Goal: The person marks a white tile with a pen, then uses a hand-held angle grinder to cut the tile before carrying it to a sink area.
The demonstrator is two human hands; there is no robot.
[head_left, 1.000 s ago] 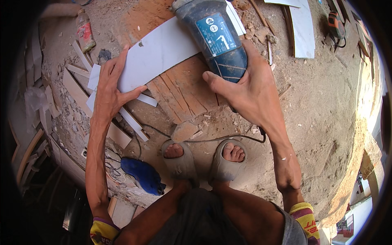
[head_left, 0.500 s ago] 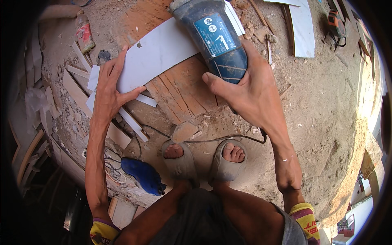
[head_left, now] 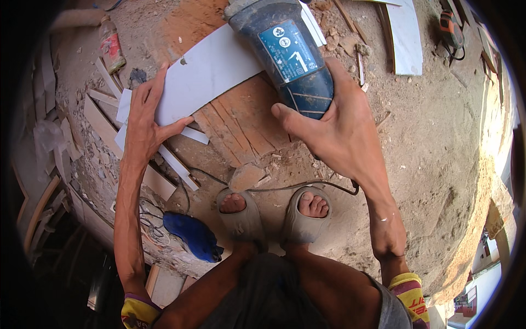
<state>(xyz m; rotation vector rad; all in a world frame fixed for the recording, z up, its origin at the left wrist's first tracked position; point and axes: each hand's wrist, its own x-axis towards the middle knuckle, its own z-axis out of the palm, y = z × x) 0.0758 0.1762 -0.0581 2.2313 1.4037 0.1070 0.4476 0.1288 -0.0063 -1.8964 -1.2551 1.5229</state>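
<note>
Power tool [head_left: 293, 55]: dusty, blue housing, dark head, pale-marked label; positioned over the tile [head_left: 211, 71], toward the right edge of the board [head_left: 238, 123]. Long axis slants; head points away and leftward, rear end toward the wearer and rightward. Tile: white strip, dark mark near far edge; long axis crosses the board, end overhanging its left edge. Right hand [head_left: 342, 131] wraps the tool's rear. Left hand [head_left: 143, 118], thumb and fingers widely spread, grips the tile's left end.
</note>
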